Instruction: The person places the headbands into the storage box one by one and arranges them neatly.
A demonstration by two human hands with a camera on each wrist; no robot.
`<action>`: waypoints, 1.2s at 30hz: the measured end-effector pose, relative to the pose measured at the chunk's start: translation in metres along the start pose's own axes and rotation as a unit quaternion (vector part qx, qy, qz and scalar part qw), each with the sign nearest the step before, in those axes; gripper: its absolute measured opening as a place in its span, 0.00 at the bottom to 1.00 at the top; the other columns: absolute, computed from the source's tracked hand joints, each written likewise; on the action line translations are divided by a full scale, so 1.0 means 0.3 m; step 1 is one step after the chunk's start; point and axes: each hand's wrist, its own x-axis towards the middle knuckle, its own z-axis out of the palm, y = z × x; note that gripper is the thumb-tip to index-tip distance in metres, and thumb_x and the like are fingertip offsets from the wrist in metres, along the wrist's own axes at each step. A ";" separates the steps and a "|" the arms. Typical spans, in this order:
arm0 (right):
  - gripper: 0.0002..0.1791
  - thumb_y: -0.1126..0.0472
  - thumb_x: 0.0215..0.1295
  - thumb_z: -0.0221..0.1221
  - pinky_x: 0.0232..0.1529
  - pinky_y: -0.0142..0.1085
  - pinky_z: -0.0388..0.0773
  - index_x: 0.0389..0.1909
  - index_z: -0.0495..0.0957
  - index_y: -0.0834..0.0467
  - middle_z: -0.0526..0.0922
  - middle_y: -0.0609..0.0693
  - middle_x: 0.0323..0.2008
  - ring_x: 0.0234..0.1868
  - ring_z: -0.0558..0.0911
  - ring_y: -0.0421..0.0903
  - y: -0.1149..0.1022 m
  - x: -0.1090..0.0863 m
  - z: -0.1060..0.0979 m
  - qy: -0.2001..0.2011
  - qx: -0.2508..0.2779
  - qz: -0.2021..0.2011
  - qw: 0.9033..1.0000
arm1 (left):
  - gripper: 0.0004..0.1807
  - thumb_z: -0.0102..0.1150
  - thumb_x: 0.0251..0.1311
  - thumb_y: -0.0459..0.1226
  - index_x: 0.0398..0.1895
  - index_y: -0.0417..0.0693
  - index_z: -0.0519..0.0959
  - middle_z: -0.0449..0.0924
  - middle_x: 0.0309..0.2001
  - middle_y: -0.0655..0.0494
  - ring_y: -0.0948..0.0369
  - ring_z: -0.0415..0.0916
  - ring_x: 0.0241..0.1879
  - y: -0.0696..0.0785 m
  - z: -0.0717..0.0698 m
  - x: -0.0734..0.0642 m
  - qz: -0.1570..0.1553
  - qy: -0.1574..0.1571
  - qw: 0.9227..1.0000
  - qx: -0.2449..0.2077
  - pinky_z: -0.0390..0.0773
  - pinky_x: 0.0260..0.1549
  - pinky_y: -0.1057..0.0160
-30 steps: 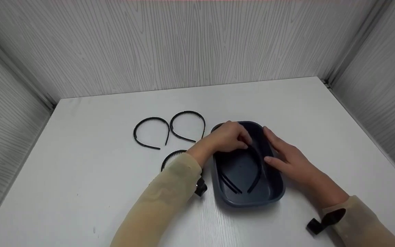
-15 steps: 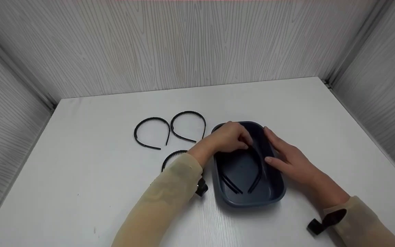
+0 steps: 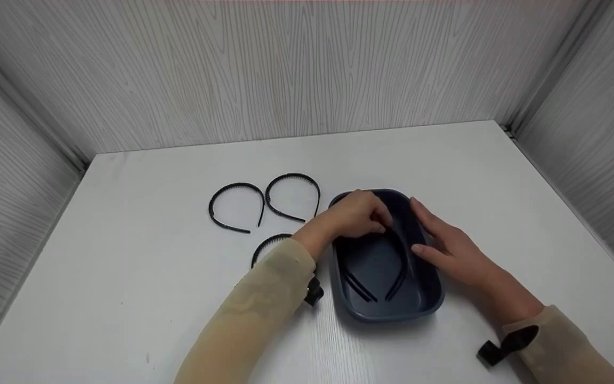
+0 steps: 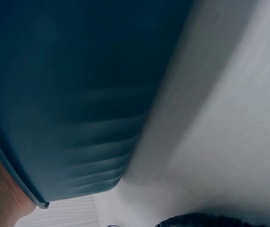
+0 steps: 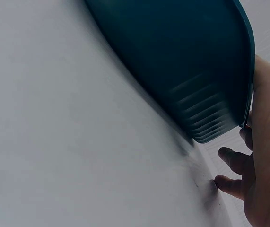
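- Sleeves (image 3: 248, 320), pale and loose, cover both forearms at the near side of the white table (image 3: 99, 298).
- Dark blue basin (image 3: 392, 318) sits right of centre before the person; its long axis runs away from the body, the near end veering slightly right.
- Right hand (image 3: 453, 250) has its fingers extended, unclenched, laid against the basin's right side, thumb at the rim.
- Black headbands (image 3: 403, 269), at least two, lie nested inside the basin, free ends towards the person, long axis along its length; basin floor shows between their arms.
- Left hand (image 3: 357, 213) reaches over the left rim, fingers curled, pinching the far curve of a headband there; its fingertips partly hide the contact.
- Toothed headband (image 3: 267, 239) lies outside, mostly under the left forearm.
- Left loop (image 3: 211, 205) and right loop (image 3: 292, 175), two more headbands, lie just beside each other farther off, open ends near-right.
- Tabletop stretches past the basin on both sides; its far edge meets the grained back panel (image 3: 285, 69).
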 end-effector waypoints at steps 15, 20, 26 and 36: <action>0.46 0.58 0.78 0.60 0.77 0.25 0.48 0.87 0.46 0.49 0.50 0.45 0.85 0.83 0.53 0.46 -0.002 0.003 -0.002 0.001 0.005 -0.006 1.000 | 0.12 0.71 0.69 0.34 0.53 0.51 0.91 0.90 0.48 0.60 0.66 0.83 0.47 0.007 -0.002 -0.002 -0.005 -0.006 1.000 -0.015 0.78 0.49 0.70; 0.46 0.58 0.78 0.61 0.77 0.25 0.48 0.87 0.46 0.49 0.50 0.45 0.85 0.83 0.54 0.46 -0.002 0.004 -0.001 0.002 0.000 -0.004 1.000 | 0.12 0.71 0.68 0.34 0.53 0.51 0.91 0.90 0.47 0.60 0.66 0.83 0.47 0.009 -0.002 -0.002 -0.003 -0.006 1.000 -0.013 0.78 0.49 0.71; 0.46 0.57 0.79 0.61 0.77 0.24 0.47 0.88 0.46 0.48 0.50 0.45 0.85 0.83 0.53 0.45 -0.003 0.002 -0.001 0.000 -0.003 0.002 1.000 | 0.11 0.71 0.69 0.35 0.53 0.52 0.91 0.90 0.47 0.60 0.66 0.82 0.46 0.007 0.001 -0.001 -0.004 -0.008 1.000 -0.011 0.78 0.48 0.70; 0.45 0.57 0.79 0.60 0.77 0.24 0.47 0.88 0.46 0.48 0.49 0.45 0.85 0.84 0.53 0.46 -0.009 0.000 -0.001 -0.002 0.000 0.006 1.000 | 0.11 0.71 0.69 0.34 0.53 0.51 0.91 0.90 0.45 0.60 0.66 0.83 0.44 0.009 -0.004 -0.005 -0.006 -0.008 1.000 -0.019 0.78 0.46 0.70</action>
